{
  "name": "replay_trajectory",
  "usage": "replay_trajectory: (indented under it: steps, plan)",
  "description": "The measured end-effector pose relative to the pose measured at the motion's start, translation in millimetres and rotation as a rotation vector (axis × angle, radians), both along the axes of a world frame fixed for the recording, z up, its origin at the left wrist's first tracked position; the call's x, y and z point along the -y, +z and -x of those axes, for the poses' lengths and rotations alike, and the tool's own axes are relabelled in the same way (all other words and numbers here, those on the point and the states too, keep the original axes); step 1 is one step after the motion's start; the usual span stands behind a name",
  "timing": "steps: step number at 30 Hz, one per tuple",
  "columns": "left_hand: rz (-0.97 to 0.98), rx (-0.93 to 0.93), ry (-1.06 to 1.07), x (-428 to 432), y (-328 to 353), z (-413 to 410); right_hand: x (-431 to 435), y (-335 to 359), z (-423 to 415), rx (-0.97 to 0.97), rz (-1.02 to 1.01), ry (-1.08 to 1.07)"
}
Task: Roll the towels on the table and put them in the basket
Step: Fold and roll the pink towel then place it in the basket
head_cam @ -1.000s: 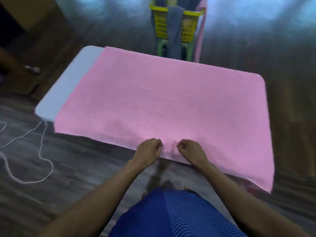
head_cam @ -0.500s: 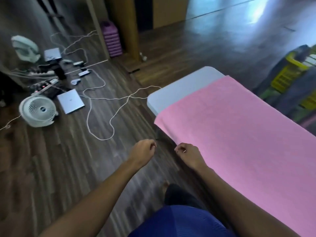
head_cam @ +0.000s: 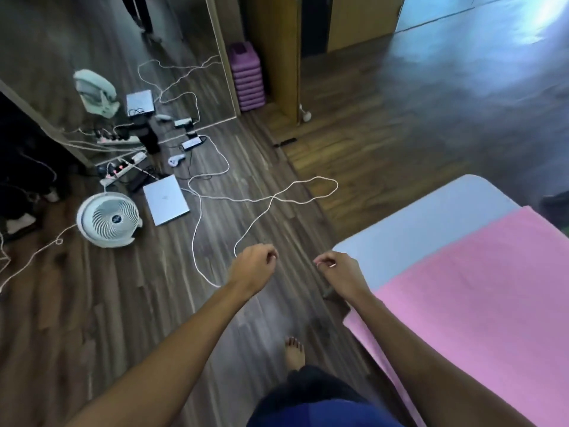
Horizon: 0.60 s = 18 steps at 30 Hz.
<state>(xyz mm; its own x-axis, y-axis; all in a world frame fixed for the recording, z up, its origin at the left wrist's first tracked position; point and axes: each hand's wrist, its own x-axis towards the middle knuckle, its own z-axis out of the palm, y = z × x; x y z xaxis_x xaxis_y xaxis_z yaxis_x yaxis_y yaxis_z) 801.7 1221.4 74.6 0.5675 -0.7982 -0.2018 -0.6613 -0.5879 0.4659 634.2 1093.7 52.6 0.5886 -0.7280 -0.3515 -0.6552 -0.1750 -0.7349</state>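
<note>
A pink towel (head_cam: 480, 291) lies spread flat over most of the pale grey table (head_cam: 431, 217) at the right. One end strip of the table is bare. My left hand (head_cam: 254, 266) hovers over the floor, left of the table's near corner, fingers curled with nothing in them. My right hand (head_cam: 341, 272) is just by that corner, also curled and holding nothing, off the towel's edge. The basket is out of view.
A white cable (head_cam: 264, 204) loops across the wooden floor ahead. Further left lie a round white fan (head_cam: 107, 218), a closed laptop (head_cam: 165, 199) and power strips with plugs (head_cam: 123, 169). My bare foot (head_cam: 294, 352) stands near the table's side.
My view has swung left, away from the towel's long edge and the yellow basket, to the table's end. Both hands have come off the towel's edge and now hang over the floor.
</note>
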Motion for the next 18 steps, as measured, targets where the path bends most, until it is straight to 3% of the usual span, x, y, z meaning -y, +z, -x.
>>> replay_trajectory:
  steps: [12, 18]
  plan:
    - [0.044, -0.003, -0.303, 226, 17, -124, 163, 11, -95, 0.077, -0.046, -0.331]
    - [0.034, 0.103, -0.632, 378, 18, -165, 254, 1, -125, 0.147, -0.043, -0.634]
